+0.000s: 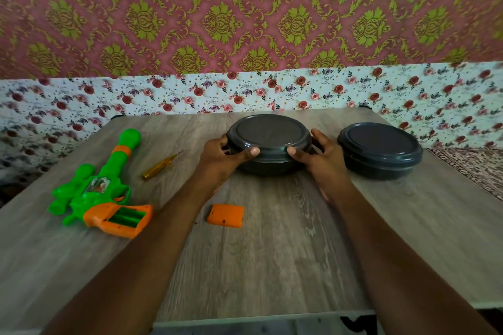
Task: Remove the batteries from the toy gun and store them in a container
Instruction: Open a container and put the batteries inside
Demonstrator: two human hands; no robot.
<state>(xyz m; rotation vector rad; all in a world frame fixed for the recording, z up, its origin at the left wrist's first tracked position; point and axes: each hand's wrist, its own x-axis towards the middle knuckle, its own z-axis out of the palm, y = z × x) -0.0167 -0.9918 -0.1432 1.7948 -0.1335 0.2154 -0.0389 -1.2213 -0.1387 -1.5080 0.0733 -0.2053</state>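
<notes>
A dark round container (268, 141) with its lid on stands at the middle back of the wooden table (272, 253). My left hand (223, 156) grips its left side and my right hand (321, 158) grips its right side, both thumbs on the lid's rim. The green and orange toy gun (100, 187) lies at the left with its orange grip open, showing an empty green battery bay. The orange battery cover (226, 215) lies loose on the table between my forearms. No batteries are visible.
A second dark lidded container (379, 149) stands at the back right. A small yellow-handled screwdriver (160, 166) lies between the gun and the held container. A tiny screw (196, 222) rests left of the cover. Flowered cloth backs the table.
</notes>
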